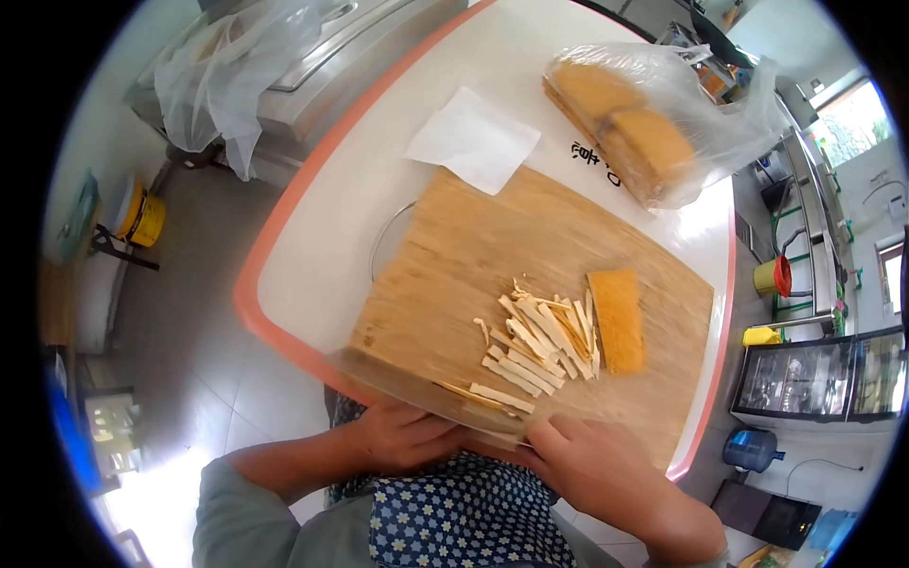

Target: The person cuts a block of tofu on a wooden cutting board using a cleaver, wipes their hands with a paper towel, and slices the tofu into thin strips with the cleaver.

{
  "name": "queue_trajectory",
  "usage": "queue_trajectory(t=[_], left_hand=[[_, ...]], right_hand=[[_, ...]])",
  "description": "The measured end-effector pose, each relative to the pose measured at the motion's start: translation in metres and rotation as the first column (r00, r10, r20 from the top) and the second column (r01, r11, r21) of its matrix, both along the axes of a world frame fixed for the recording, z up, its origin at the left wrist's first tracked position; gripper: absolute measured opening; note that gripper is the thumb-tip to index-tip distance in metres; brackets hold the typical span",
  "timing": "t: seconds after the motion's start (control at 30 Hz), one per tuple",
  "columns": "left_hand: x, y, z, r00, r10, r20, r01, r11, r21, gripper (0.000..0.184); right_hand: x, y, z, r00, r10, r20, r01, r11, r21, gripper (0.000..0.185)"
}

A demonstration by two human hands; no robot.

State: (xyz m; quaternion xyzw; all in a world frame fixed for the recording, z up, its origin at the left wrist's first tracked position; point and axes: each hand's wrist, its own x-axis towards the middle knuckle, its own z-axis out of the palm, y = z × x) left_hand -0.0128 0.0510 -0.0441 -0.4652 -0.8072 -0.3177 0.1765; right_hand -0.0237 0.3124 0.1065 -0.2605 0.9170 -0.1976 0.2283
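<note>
Near the front edge of the wooden cutting board (492, 227), my right hand (587, 445) is closed around the handle end of a wide-bladed kitchen knife (398, 382). The blade points left and is blurred. My left hand (407, 437) is curled close against the near side of the blade; its fingertips are partly hidden. A few strips lie along the blade's far side. Beyond it is a loose pile of cut pale strips with yellow edges (535, 331), looking like pressed tofu. To their right lies an uncut yellow tofu slab (617, 322).
A clear plastic bag (663, 80) of yellow slabs stands at the table's far right. White paper (476, 140) overlaps the board's far corner. The white table (312, 208) has a pink rim. A metal counter with plastic film (237, 76) is at upper left.
</note>
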Motion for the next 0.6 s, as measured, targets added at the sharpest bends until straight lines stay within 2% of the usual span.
queue_trajectory(t=[0.13,0.2,0.23,0.3,0.43,0.6], left_hand=[[0.004,0.001,0.004,0.998,0.055,-0.016,-0.056,0.997,-0.043,0.034],[0.002,0.001,0.008,0.999,0.047,-0.003,-0.047,0.997,-0.056,0.035],[0.001,0.001,0.01,0.999,0.028,0.018,-0.027,0.997,-0.068,0.036],[-0.002,0.002,0.009,1.0,0.019,-0.021,-0.021,0.998,-0.053,0.036],[-0.001,0.0,0.009,0.998,0.008,-0.062,-0.01,0.999,-0.031,0.035],[-0.001,-0.001,0.007,0.998,0.003,-0.067,-0.004,1.0,-0.015,0.031]], right_hand=[[0.001,0.005,-0.008,0.999,0.005,-0.049,-0.004,1.0,0.011,0.024],[0.003,0.022,-0.011,0.993,-0.106,-0.042,0.106,0.994,0.001,0.023],[0.004,0.027,-0.008,0.994,-0.101,-0.045,0.101,0.995,-0.001,0.023],[0.008,0.035,0.003,0.984,-0.178,-0.008,0.178,0.984,0.025,0.023],[0.025,0.035,0.011,0.989,-0.121,-0.089,0.117,0.992,-0.054,0.024],[0.031,0.024,0.006,0.988,-0.031,-0.148,0.036,0.999,0.028,0.025]])
